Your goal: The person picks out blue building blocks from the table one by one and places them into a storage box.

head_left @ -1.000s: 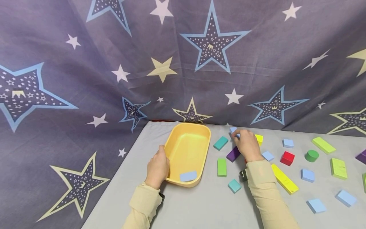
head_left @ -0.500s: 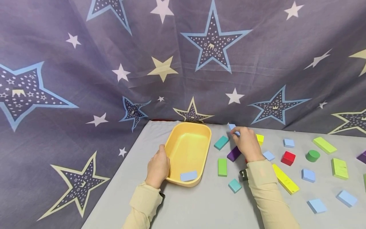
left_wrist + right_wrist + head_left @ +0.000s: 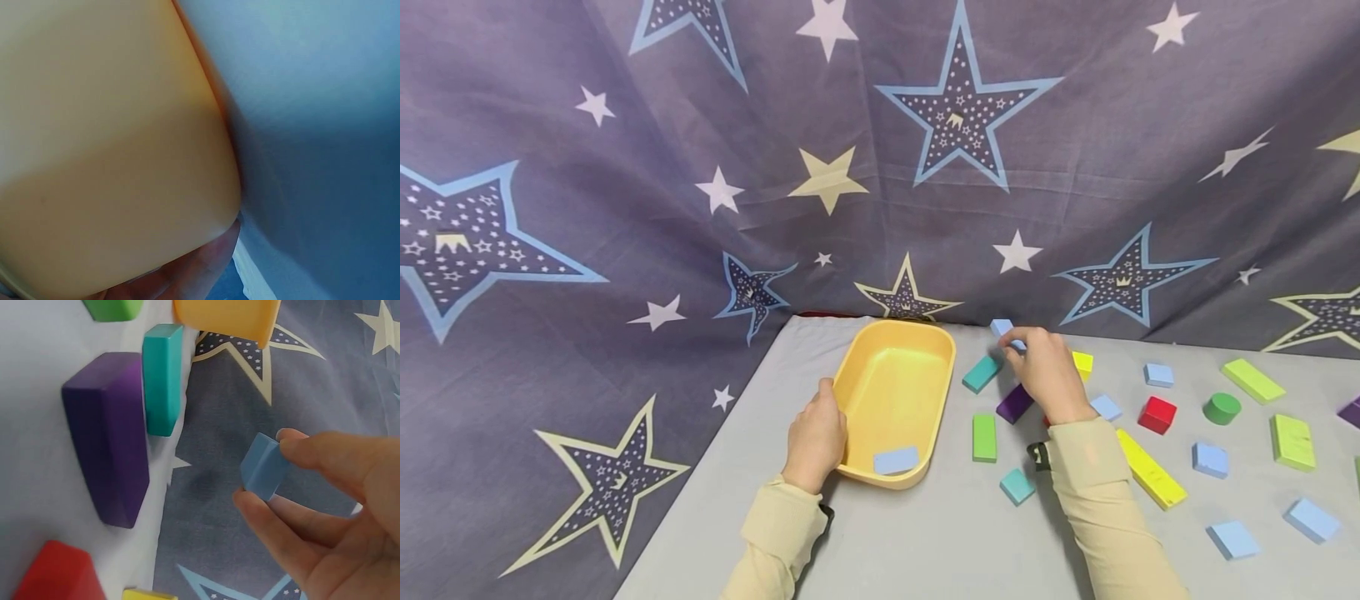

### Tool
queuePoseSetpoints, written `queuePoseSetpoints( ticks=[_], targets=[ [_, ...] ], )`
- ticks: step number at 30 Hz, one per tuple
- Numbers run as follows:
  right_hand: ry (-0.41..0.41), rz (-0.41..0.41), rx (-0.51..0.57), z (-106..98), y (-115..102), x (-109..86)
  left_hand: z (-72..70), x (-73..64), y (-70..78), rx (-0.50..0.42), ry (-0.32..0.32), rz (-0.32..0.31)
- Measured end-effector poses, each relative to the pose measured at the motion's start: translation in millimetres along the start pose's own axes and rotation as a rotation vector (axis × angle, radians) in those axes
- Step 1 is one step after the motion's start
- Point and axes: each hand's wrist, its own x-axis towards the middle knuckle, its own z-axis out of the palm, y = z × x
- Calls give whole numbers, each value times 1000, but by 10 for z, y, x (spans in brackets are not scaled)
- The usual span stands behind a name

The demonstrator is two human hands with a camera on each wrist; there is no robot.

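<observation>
My left hand (image 3: 816, 437) grips the left rim of a yellow plastic tub (image 3: 842, 367). In the left wrist view the tub's smooth wall (image 3: 125, 150) fills much of the picture, with fingers (image 3: 200, 269) against its lower edge. A flat light blue block (image 3: 896, 461) lies inside, at the near end. Between thumb and fingertips my right hand (image 3: 1048, 375) pinches another light blue block (image 3: 265, 465), held off the table near the back edge. Below that hand are a purple block (image 3: 109, 437) and a teal block (image 3: 164, 381).
Scattered over the grey cloth (image 3: 925, 550) lie a green block (image 3: 983, 438), a small teal block (image 3: 1017, 487), a long yellow block (image 3: 1152, 471), a red block (image 3: 1157, 415), a green cylinder (image 3: 1222, 408) and several light blue blocks. A star-patterned curtain (image 3: 760, 208) hangs behind and left.
The right hand has raised its light blue block a little, up and to the left in the head view. The left hand and the tub have stayed put.
</observation>
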Motion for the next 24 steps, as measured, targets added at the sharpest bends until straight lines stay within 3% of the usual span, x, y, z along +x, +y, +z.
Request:
queuePoseSetpoints(
  ticks=[14,24],
  targets=[
    [-52,-16,-7,-50,-152,-6,-4,8,0,1,-2,-9],
    [-37,-56,-19,-40,-237,-38,3,8,-3,1,1,-9]
  ],
)
